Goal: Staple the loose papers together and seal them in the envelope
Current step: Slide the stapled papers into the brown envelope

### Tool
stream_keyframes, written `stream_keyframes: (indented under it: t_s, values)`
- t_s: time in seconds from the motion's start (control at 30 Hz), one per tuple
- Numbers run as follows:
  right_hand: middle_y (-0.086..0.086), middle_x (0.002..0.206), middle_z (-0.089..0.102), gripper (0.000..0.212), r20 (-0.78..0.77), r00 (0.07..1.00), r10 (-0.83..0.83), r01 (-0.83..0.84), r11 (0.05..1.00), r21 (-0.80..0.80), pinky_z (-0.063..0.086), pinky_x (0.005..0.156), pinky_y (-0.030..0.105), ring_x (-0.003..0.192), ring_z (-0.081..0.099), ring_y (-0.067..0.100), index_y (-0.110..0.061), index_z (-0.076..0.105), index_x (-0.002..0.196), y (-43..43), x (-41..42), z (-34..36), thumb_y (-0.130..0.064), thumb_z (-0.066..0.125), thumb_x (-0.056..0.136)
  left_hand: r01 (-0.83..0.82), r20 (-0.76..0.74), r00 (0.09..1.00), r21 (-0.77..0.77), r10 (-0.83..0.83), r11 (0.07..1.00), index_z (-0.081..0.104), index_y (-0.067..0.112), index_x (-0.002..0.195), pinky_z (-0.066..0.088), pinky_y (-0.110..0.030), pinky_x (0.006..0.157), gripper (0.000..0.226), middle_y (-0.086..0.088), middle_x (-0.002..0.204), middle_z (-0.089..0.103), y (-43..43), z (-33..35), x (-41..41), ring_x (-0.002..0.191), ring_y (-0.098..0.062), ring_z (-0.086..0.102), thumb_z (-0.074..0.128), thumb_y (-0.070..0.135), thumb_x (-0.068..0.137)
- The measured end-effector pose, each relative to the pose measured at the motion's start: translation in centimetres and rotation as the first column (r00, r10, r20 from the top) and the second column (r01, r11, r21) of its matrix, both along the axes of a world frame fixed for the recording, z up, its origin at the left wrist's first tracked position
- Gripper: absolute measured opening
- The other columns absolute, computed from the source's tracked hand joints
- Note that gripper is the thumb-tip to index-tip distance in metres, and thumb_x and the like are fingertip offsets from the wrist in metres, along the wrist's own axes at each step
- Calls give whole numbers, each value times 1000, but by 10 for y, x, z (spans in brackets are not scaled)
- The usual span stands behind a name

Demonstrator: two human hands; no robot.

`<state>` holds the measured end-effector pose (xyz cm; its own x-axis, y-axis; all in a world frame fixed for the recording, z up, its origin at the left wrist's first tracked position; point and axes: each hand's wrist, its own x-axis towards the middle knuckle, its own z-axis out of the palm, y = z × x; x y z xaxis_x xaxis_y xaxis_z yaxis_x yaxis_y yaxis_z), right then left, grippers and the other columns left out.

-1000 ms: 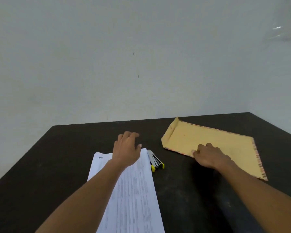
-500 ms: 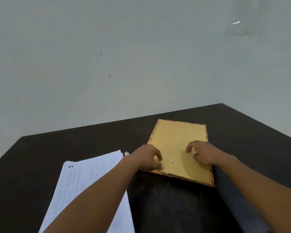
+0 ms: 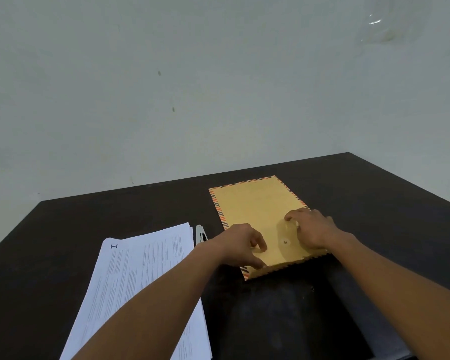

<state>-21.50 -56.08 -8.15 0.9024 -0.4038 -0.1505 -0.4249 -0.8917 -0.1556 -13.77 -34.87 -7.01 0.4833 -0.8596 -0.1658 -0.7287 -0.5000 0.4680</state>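
Printed papers (image 3: pixel 140 276) lie at the near left of the table (image 3: pixel 283 320), then the left hand (image 3: pixel 240 246) closes its grip in a pinch on the near left corner of the flat brown envelope (image 3: pixel 252 203), the right hand (image 3: pixel 312 229) rests bent fingers on it, its grip unclear, and a stapler (image 3: pixel 200 233) peeks out beside the papers' far edge.

Stapler (image 3: pixel 200 233) mostly behind the left hand (image 3: pixel 240 245) — papers (image 3: pixel 140 268) off the bottom edge, print illegible.

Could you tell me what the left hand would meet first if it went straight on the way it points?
Holding the brown envelope, the left hand points right-forward; it would likely reach the round fastener first, then the right hand.
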Motion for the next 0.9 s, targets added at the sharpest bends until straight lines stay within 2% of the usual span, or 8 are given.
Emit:
stream_keyframes:
  t_s: [0.1, 0.27, 0.43, 0.5, 0.53, 0.6, 0.73, 0.9]
  values:
    - [2, 147, 47, 45, 98, 995, 28, -27, 1000, -13, 36, 108, 52, 133, 44, 26, -31, 49, 137, 13, 7, 11, -17, 53, 95, -88, -33, 996, -96, 85, 992, 69, 19, 122, 48, -20, 77, 45, 1, 119, 65, 12, 6, 2, 94, -11, 59, 78, 40, 83]
    - [-1, 109, 64, 17, 364, 916, 167, -242, 955, 171, 55, 83, 34, 93, 63, 17, -22, 68, 103, 105, 36, 52, -14, 55, 95, -327, 122, 921, -277, 371, 903, 73, 20, 106, 44, -17, 70, 28, 10, 96, 63, 84, 22, 17, 90, -7, 60, 72, 41, 88]
    - [6, 92, 68, 11, 148, 938, 312, -334, 930, 152, 57, 72, 37, 81, 67, 23, -13, 65, 88, 214, 48, 49, -18, 55, 87, -723, 155, 631, -238, 760, 649, 72, 26, 98, 51, -33, 89, 21, 4, 116, 65, 198, 8, 25, 108, -14, 61, 70, 44, 88]
    - [10, 108, 64, 14, 18, 951, 307, -308, 949, 74, 57, 76, 36, 94, 68, 27, -13, 60, 99, 242, 43, 38, -19, 55, 87, -827, 166, 531, -111, 831, 550, 72, 23, 94, 53, -42, 94, 22, -2, 114, 67, 239, -4, 23, 103, -20, 62, 70, 44, 85]
    - [12, 118, 61, 22, -21, 954, 299, -298, 954, 35, 57, 78, 34, 100, 67, 27, -13, 60, 108, 251, 40, 32, -19, 55, 88, -852, 154, 504, -70, 849, 519, 72, 19, 91, 54, -43, 93, 22, -5, 107, 70, 253, -8, 19, 96, -19, 64, 70, 40, 85]
    - [6, 106, 61, 27, -37, 954, 297, -297, 955, -6, 57, 79, 33, 96, 66, 24, -13, 59, 113, 263, 36, 21, -21, 56, 87, -872, 92, 480, -58, 873, 486, 73, 11, 90, 57, -33, 79, 20, -10, 93, 73, 271, -11, 9, 79, -14, 63, 70, 30, 88]
    - [5, 90, 59, 10, 56, 968, 244, -248, 966, 70, 54, 66, 30, 79, 63, 21, -16, 54, 86, 277, 33, 8, -23, 61, 85, -904, -73, 423, -101, 903, 415, 68, 11, 96, 46, -20, 58, 18, 0, 84, 63, 274, -9, -2, 70, -10, 58, 73, 28, 90]
    - [6, 72, 56, 19, 185, 975, 121, -170, 945, 278, 48, 56, 24, 59, 56, 16, -10, 55, 73, 272, 32, 5, -16, 65, 89, -936, -255, 352, -109, 901, 335, 72, 6, 103, 47, -26, 65, 24, -6, 104, 70, 275, -5, 0, 74, -10, 58, 78, 21, 86]
